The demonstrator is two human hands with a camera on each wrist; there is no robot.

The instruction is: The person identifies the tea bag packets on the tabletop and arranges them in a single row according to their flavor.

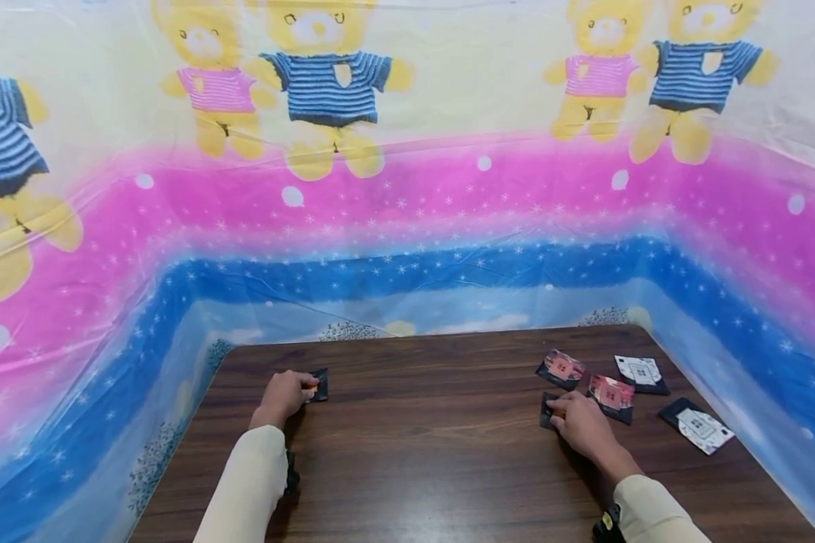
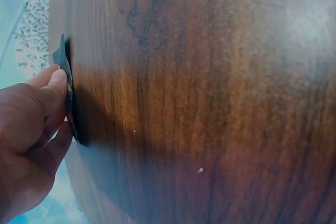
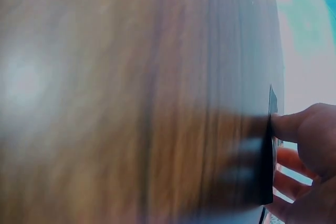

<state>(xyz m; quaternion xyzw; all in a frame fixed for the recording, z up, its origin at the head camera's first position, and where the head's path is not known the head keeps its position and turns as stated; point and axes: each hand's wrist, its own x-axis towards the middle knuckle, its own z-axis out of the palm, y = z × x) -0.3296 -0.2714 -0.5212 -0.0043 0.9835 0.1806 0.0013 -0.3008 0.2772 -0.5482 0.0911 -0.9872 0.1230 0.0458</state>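
Note:
My left hand (image 1: pixel 287 394) is at the far left of the table and pinches a small flat black sachet (image 1: pixel 322 385) with a bit of orange on it. In the left wrist view the thumb and fingers grip that black sachet (image 2: pixel 69 95) by its face, its edge close to the wood. Toward the right side, my right hand (image 1: pixel 584 424) pinches another black sachet (image 1: pixel 546 411). The right wrist view shows this sachet (image 3: pixel 268 171) tilted up on edge between thumb and fingers. The printed fronts of both held sachets are mostly hidden.
Beyond the right hand lie two black-and-pink sachets, one farther back (image 1: pixel 562 369) and one nearer (image 1: pixel 611 397). Two black-and-white sachets, an upper (image 1: pixel 641 373) and a lower (image 1: pixel 698 425), lie near the right edge of the brown wooden table (image 1: pixel 407 467). A bear-print cloth (image 1: pixel 407 188) surrounds the table.

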